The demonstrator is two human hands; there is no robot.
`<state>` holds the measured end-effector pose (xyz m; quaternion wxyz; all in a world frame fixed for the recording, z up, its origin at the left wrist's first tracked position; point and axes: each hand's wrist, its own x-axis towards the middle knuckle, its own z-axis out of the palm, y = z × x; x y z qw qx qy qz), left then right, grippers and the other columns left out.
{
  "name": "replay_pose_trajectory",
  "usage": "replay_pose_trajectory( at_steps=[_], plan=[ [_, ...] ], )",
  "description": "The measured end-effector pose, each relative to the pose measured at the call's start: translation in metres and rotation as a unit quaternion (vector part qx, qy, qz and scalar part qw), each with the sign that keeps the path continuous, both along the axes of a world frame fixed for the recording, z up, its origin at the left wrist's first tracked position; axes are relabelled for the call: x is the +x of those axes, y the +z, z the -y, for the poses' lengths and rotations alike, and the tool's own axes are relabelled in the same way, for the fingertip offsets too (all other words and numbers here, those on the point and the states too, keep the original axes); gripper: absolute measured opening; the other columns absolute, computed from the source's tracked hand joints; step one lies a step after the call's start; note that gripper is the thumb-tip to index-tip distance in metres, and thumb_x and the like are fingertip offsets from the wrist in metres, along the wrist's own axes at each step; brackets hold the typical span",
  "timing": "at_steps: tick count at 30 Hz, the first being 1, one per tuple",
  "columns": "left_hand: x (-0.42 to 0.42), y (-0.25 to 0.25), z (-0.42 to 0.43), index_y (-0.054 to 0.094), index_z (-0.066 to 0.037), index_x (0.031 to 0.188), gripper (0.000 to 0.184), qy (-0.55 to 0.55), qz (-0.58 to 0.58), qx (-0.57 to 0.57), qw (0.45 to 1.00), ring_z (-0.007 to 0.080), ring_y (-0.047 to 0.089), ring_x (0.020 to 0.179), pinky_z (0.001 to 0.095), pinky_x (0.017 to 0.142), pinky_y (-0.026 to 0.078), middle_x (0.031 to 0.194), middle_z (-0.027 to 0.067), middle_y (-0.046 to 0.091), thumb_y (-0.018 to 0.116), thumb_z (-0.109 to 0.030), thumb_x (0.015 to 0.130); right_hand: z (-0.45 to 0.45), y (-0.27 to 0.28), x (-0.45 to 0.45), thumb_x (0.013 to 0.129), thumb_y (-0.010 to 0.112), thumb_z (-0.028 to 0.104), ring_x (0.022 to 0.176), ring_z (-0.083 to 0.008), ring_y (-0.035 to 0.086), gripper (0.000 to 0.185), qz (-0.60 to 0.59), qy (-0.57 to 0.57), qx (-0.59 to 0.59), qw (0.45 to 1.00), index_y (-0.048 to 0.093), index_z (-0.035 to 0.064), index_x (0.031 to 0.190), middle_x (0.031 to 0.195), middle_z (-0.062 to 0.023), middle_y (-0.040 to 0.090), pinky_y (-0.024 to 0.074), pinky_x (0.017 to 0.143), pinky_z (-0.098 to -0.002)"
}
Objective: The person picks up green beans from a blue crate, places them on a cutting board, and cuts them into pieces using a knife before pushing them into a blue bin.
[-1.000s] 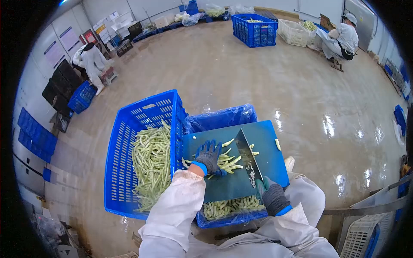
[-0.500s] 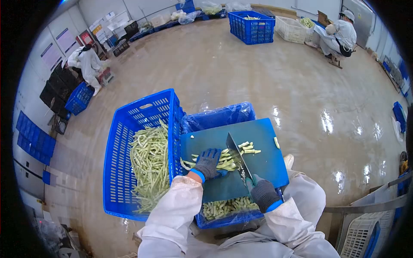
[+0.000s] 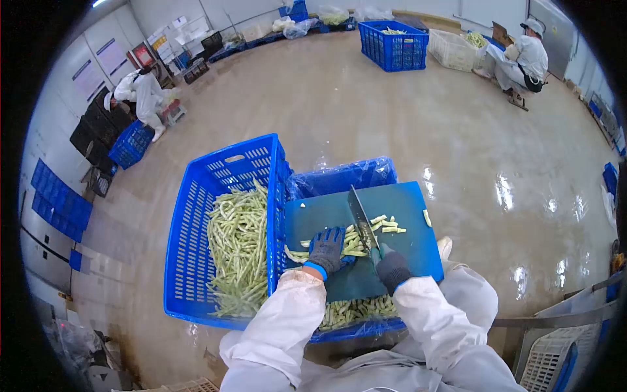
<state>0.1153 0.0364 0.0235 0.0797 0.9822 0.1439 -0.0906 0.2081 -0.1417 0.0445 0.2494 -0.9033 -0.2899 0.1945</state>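
Observation:
My left hand (image 3: pixel 326 249), in a grey and blue glove, presses down on a bunch of long green beans (image 3: pixel 353 243) on the green cutting board (image 3: pixel 411 251). My right hand (image 3: pixel 393 268), also gloved, grips the handle of a broad kitchen knife (image 3: pixel 363 219). Its blade stands on edge beside the bunch, just right of my left fingers. Cut bean pieces (image 3: pixel 390 226) lie to the right of the blade. The board rests across a blue plastic-lined crate (image 3: pixel 346 176), where more cut pieces (image 3: pixel 358 310) show below the board's near edge.
A tall blue slatted crate (image 3: pixel 183 255) full of whole beans (image 3: pixel 238 245) stands against the board's left side. Co-workers in white sit or bend at far right (image 3: pixel 522 62) and far left (image 3: pixel 145 98). Another blue crate (image 3: pixel 394 51) stands on the wet floor (image 3: pixel 294 98).
The view has shifted slightly. My right hand has moved forward over the board, and the knife blade has turned more upright. My left hand stays on the beans. The left co-worker bends lower.

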Motion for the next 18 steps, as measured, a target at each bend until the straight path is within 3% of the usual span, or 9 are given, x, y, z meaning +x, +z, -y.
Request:
replay_pose_trajectory(
  at_steps=[4,7,11,13,18],
  plan=[
    [-0.005,0.014,-0.001,0.018,-0.005,0.142,0.112,0.032,-0.040,0.006,0.999,0.0367,0.024,0.133,0.0516,0.108,0.017,0.143,0.0195,0.026,0.063,-0.070,0.064,0.039,0.017,-0.020,0.090,0.048,0.033,0.077,-0.0431,0.060,0.029,-0.049,-0.041,0.093,0.994,0.055,0.0047,0.093,0.078,-0.0268,0.060,0.0474,0.068,-0.0497],
    [-0.015,0.020,-0.013,0.019,-0.005,0.142,0.118,0.033,-0.067,-0.010,0.997,0.0362,0.023,0.134,0.0516,0.108,0.016,0.144,0.0190,0.026,0.064,-0.075,0.058,0.058,0.054,-0.042,0.089,0.049,0.034,0.077,-0.0426,0.060,0.030,-0.077,-0.024,0.074,0.994,0.056,0.0053,0.092,0.078,-0.0267,0.060,0.0475,0.068,-0.0495],
    [-0.022,0.008,-0.010,0.021,-0.005,0.142,0.109,0.017,-0.027,0.034,0.999,0.0359,0.024,0.134,0.0506,0.108,0.019,0.144,0.0182,0.027,0.063,-0.069,0.064,0.059,0.057,-0.059,0.090,0.048,0.035,0.075,-0.0415,0.061,0.031,-0.050,0.010,0.005,0.999,0.057,0.0054,0.090,0.076,-0.0233,0.062,0.0478,0.068,-0.0490],
    [-0.022,0.008,-0.009,0.021,-0.005,0.142,0.105,0.016,-0.031,0.033,0.999,0.0357,0.024,0.133,0.0504,0.108,0.019,0.144,0.0181,0.027,0.063,-0.067,0.067,0.054,0.035,-0.055,0.090,0.047,0.036,0.077,-0.0413,0.061,0.032,-0.098,0.011,-0.005,0.995,0.057,0.0047,0.092,0.077,-0.0235,0.062,0.0477,0.069,-0.0491],
    [-0.024,0.005,-0.007,0.022,-0.005,0.142,0.097,0.008,-0.023,0.052,0.998,0.0359,0.027,0.132,0.0509,0.106,0.021,0.142,0.0183,0.029,0.063,-0.060,0.072,0.010,0.032,-0.048,0.090,0.045,0.038,0.082,-0.0397,0.062,0.036,-0.034,0.045,-0.078,0.995,0.057,0.0043,0.093,0.082,-0.0238,0.064,0.0482,0.074,-0.0489]
  ],
)
